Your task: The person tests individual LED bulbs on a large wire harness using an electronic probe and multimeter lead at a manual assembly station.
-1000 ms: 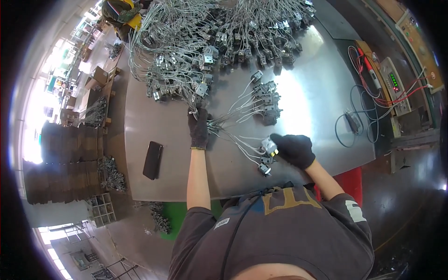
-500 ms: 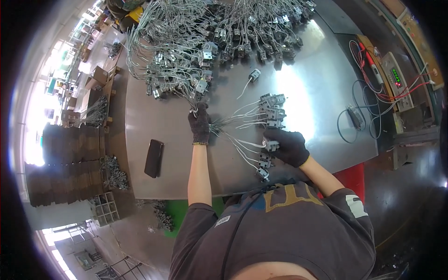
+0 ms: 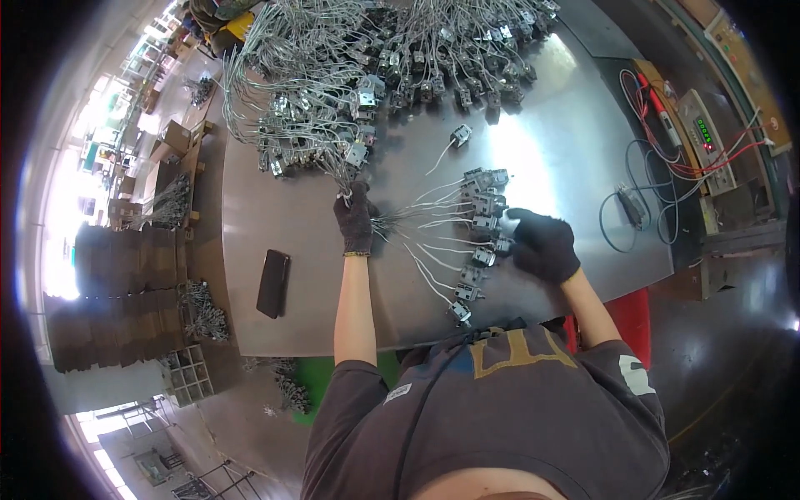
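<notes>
Centrally, on the grey metal worktop: one fanned bundle of wired switch units, each a small grey-and-black block on a thin white or grey lead, the blocks ranged in a loose column from upper middle down toward the near edge, the leads converging leftward to a single point. Left hand, black-gloved, closed down on that gathered point of the leads, palm to the worktop. Right hand, black-gloved, fingers curled over the blocks at the middle of the column, touching them; whether it grips one cannot be told. One separate unit with a short lead lies apart, above the fan. Large tangled heap of like units and grey wire covers the far end of the worktop. Black flat phone lies to the left, well apart from the hands. At the right edge: a bench meter with green lit display, red and black test leads, a coiled black cable. Containers: a compartmented crate on the floor at lower left, contents too small to tell; cardboard boxes beyond the left edge
</notes>
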### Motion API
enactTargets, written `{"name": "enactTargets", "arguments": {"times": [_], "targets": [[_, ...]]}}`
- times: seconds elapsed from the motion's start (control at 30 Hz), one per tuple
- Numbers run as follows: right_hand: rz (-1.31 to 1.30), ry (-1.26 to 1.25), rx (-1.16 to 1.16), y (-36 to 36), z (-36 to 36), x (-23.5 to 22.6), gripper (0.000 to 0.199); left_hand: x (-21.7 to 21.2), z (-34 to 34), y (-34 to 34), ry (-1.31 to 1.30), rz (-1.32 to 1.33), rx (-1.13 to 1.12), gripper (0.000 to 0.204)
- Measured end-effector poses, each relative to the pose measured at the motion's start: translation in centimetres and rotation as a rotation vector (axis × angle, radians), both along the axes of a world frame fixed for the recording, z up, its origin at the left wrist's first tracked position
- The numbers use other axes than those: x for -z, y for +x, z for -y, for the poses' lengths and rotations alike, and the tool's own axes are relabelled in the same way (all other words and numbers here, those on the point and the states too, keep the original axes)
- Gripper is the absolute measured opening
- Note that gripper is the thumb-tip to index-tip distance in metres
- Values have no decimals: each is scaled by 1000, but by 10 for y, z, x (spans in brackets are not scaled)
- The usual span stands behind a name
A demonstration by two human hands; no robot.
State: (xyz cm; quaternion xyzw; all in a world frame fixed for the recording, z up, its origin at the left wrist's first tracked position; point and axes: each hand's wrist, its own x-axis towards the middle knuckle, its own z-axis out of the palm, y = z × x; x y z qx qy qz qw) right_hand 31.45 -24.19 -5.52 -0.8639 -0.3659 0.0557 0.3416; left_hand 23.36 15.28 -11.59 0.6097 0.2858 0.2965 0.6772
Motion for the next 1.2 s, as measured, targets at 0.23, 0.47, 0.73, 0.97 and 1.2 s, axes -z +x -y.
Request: {"name": "enactTargets", "arguments": {"times": [0.23, 0.47, 0.73, 0.97, 1.2], "targets": [[-225, 443, -117, 14, -28, -4, 79, -2, 5, -1, 47, 40, -7, 30], [341, 19, -30, -25, -27, -27, 70, 1, 6, -1, 36, 65, -33, 23], [-401, 124, 87, -78, -31, -7, 87, -1, 11, 3, 4, 57, -59, 19], [-449, 256, 54, -43, -30, -1, 68, -1, 14, 1, -10, 51, -13, 20], [-342, 50, -7, -32, -29, -17, 75, -3, 14, 1, -2, 75, 10, 23]]}}
